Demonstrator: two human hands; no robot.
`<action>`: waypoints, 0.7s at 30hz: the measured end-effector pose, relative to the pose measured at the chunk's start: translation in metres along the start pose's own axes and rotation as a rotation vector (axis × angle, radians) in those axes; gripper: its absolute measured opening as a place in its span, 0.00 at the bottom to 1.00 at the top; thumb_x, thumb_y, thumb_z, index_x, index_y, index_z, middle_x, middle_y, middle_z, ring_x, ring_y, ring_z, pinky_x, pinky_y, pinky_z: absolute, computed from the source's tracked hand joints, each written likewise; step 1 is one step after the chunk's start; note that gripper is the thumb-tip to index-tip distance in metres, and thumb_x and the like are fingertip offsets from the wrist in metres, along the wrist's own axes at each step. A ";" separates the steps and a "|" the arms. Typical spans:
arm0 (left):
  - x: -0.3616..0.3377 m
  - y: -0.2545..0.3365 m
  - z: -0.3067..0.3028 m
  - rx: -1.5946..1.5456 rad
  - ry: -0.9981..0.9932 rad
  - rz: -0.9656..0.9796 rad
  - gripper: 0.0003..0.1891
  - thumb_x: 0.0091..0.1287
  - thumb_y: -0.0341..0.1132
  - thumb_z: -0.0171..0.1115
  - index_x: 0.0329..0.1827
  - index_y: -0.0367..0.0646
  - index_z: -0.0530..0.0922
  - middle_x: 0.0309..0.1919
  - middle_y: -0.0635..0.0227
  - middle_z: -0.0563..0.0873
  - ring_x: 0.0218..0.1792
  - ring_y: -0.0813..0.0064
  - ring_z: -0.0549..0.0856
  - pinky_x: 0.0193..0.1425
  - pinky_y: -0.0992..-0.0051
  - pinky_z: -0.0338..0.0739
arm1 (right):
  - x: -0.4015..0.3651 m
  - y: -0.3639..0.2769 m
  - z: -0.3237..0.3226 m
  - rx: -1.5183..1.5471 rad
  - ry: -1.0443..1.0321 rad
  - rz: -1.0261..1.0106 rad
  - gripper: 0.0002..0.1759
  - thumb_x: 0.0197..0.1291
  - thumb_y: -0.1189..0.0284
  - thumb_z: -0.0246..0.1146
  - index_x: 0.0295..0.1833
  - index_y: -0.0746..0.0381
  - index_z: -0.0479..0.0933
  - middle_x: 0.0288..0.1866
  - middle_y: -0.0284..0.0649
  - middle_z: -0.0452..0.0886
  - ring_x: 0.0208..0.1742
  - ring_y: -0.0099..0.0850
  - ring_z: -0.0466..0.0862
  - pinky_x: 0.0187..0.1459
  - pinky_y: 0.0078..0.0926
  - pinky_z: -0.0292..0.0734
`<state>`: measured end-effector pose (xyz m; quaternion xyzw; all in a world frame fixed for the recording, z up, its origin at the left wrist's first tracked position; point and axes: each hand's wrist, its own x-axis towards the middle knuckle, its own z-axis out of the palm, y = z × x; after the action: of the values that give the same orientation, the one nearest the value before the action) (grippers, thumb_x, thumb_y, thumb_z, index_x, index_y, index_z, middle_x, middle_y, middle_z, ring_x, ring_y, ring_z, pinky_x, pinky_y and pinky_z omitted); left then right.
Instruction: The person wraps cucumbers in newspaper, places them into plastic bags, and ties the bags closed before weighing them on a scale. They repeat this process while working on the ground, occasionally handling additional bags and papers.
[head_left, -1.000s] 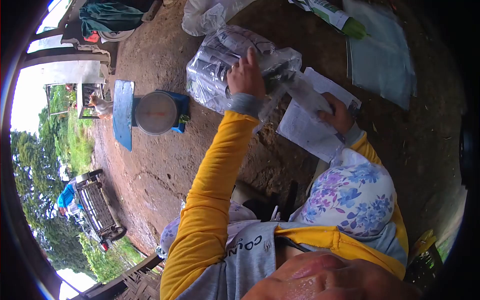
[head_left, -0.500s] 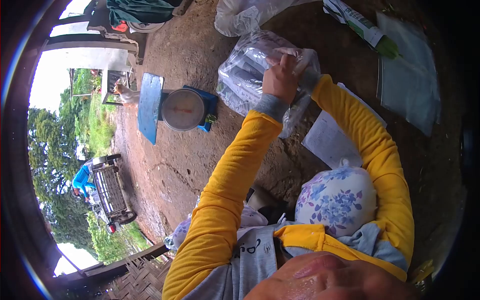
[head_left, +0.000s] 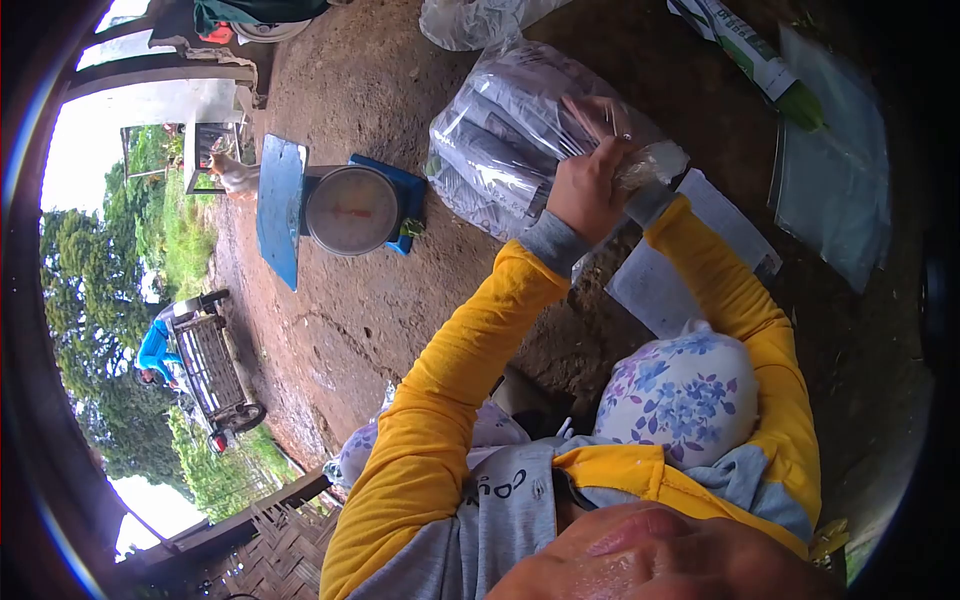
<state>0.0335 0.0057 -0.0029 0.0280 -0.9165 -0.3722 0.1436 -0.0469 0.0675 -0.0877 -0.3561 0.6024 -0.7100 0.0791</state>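
Note:
A clear plastic bag (head_left: 500, 130) lies on the dirt ground in front of me, its film creased and shiny. Inside show greyish, printed, folded sheets or packets whose exact kind I cannot make out. My left hand (head_left: 590, 188) is closed on the gathered edge of the bag. Beyond it, my right hand (head_left: 600, 115) is at the same edge, partly covered by film and by my left hand; its fingers seem to grip the plastic. A written paper sheet (head_left: 655, 280) lies beneath my right forearm.
Left of the bag stands a blue weighing scale (head_left: 352, 210) with a round dial. A green-and-white printed packet (head_left: 745, 60) and flat clear plastic sheets (head_left: 830, 170) lie to the right. Outside are a cat (head_left: 235, 177), a cart (head_left: 215, 370) and a person in blue (head_left: 157, 350).
Both hands have shifted slightly down and right with the bag's edge. The bag looks more spread, with its contents showing more clearly. The whole view has tilted a little.

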 end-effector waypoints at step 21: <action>-0.123 -0.192 -0.031 -1.502 0.692 -0.844 0.44 0.51 0.76 0.37 0.65 0.55 0.62 0.63 0.69 0.67 0.62 0.53 0.64 0.61 0.45 0.55 | 0.121 0.119 -0.023 0.289 -0.503 1.014 0.39 0.52 0.42 0.57 0.59 0.63 0.68 0.53 0.39 0.76 0.49 0.30 0.76 0.53 0.25 0.68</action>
<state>0.1499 -0.1342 -0.1440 0.3686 -0.2550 -0.8605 0.2422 -0.1870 -0.0106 -0.1472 -0.1666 0.5573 -0.5522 0.5973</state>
